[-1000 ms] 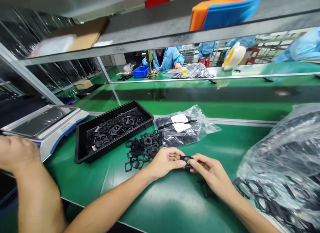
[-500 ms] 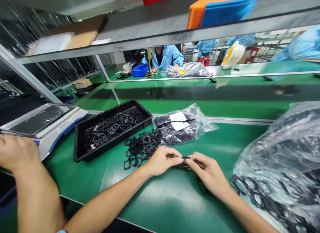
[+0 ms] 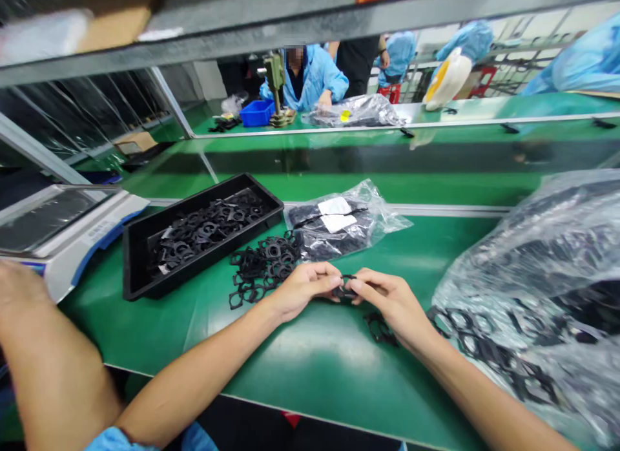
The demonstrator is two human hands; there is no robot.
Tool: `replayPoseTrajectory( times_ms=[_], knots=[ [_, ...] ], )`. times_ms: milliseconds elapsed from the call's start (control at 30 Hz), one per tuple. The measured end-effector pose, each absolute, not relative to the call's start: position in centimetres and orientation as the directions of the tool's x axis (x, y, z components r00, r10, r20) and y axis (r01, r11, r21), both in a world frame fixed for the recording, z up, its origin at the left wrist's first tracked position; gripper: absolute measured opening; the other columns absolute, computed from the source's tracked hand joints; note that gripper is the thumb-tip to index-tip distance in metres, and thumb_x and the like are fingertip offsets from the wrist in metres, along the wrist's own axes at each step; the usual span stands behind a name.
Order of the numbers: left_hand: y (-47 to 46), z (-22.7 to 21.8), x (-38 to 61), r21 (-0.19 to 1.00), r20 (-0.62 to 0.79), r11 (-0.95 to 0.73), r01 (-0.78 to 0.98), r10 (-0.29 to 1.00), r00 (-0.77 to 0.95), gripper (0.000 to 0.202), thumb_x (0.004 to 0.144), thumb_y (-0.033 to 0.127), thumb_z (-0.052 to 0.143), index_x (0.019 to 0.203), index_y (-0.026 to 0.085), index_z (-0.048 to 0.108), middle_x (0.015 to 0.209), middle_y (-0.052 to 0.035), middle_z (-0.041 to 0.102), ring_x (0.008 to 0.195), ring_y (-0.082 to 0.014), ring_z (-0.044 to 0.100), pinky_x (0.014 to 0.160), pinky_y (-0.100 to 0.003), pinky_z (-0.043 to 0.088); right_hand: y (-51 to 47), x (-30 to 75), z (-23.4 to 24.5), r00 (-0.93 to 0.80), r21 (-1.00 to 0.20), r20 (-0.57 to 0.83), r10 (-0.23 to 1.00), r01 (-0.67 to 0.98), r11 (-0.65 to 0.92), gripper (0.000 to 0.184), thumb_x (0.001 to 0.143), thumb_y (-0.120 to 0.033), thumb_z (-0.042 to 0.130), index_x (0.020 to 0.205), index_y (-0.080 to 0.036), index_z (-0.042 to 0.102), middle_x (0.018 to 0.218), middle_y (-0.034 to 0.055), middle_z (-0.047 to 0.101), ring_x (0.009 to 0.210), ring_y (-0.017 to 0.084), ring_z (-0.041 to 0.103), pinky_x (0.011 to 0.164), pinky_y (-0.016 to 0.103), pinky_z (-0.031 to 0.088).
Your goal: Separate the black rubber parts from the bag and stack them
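Note:
Between the fingertips of both hands is a small black ring-shaped part (image 3: pixel 345 285), held a little above the green table. My left hand (image 3: pixel 306 288) pinches its left side, and my right hand (image 3: pixel 393 301) grips the right side. Below my right wrist a few more black ring parts (image 3: pixel 380 328) lie on the table, partly hidden by the hand. A loose pile of black ring parts (image 3: pixel 264 263) spreads out to the left, behind my left hand. Just behind the pile is a clear plastic bag (image 3: pixel 334 234) of black parts with white labels.
A black tray (image 3: pixel 130 270) of ring parts stands at the left, near a white and blue scale (image 3: pixel 94 234). Another person's arm (image 3: pixel 53 367) rests at far left. A large plastic bag (image 3: pixel 542 257) with parts spilling out fills the right. Overhead runs a metal shelf (image 3: pixel 271 34).
The camera view has tilted down and shifted slightly right. The part between my hands has turned, so its ring opening shows now. Both hands still hold it.

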State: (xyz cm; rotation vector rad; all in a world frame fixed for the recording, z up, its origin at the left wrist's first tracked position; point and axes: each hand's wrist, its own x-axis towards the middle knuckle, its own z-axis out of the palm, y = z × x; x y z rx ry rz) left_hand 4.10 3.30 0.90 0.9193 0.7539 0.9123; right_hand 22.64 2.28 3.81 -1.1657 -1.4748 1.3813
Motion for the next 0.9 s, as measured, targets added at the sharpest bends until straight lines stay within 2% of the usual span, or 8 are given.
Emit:
replayPoseTrajectory(
  times_ms=[200, 333, 500, 800, 900],
  knots=[
    [3.0, 0.8, 3.7, 0.884, -0.164, 0.328, -0.333, 0.884, 0.437, 0.04, 0.065, 0.041, 0.09, 0.089, 0.014, 0.074, 0.084, -0.0042, 0.072, 0.074, -0.0142, 0.069, 0.072, -0.026, 0.056, 2.6, 22.8, 2.9, -0.244, -0.991, -0.123, 0.962, -0.027, -0.134, 0.038, 0.068, -0.055, 0.082, 0.068, -0.017, 0.074, 0.068, 0.0025, 0.07, 0.061, 0.013, 0.058, 0.064, 0.027, 0.05],
    [3.1, 0.7, 3.6, 0.91, -0.17, 0.292, -0.295, 0.911, 0.376, 0.036, 0.066, 0.039, 0.088, 0.089, 0.014, 0.075, 0.079, -0.0041, 0.073, 0.067, -0.0132, 0.068, 0.07, -0.026, 0.056, 2.5, 22.8, 2.8, -0.221, -0.984, -0.145, 0.964, -0.072, -0.165, 0.036, 0.063, -0.051, 0.086, 0.066, -0.018, 0.074, 0.068, 0.0021, 0.07, 0.06, 0.013, 0.058, 0.064, 0.028, 0.051],
    [3.0, 0.7, 3.9, 0.929, -0.164, 0.238, -0.283, 0.951, 0.263, 0.033, 0.065, 0.038, 0.087, 0.084, 0.013, 0.075, 0.078, -0.0032, 0.073, 0.059, -0.0095, 0.063, 0.064, -0.024, 0.053, 2.3, 22.6, 2.7, -0.219, -0.976, -0.169, 0.961, -0.099, -0.194, 0.036, 0.058, -0.048, 0.09, 0.072, -0.017, 0.076, 0.072, 0.0032, 0.072, 0.061, 0.013, 0.06, 0.065, 0.03, 0.053],
    [3.1, 0.9, 4.0, 0.962, -0.098, 0.155, -0.226, 0.965, 0.243, 0.033, 0.068, 0.038, 0.084, 0.086, 0.013, 0.07, 0.071, -0.0005, 0.068, 0.06, -0.0109, 0.064, 0.063, -0.024, 0.053, 2.5, 22.5, 2.6, -0.182, -0.978, -0.163, 0.97, -0.103, -0.183, 0.038, 0.055, -0.045, 0.092, 0.075, -0.017, 0.075, 0.065, 0.0016, 0.071, 0.058, 0.014, 0.064, 0.064, 0.029, 0.056],
    [3.0, 0.9, 4.1, 0.97, -0.076, 0.124, -0.207, 0.971, 0.228, 0.032, 0.069, 0.037, 0.083, 0.084, 0.014, 0.068, 0.066, 0.0011, 0.064, 0.059, -0.0109, 0.064, 0.062, -0.024, 0.052, 2.4, 22.5, 2.7, -0.191, -0.98, -0.152, 0.97, -0.1, -0.173, 0.037, 0.06, -0.045, 0.09, 0.08, -0.017, 0.076, 0.065, 0.0019, 0.071, 0.058, 0.014, 0.065, 0.064, 0.029, 0.056]
  ],
)
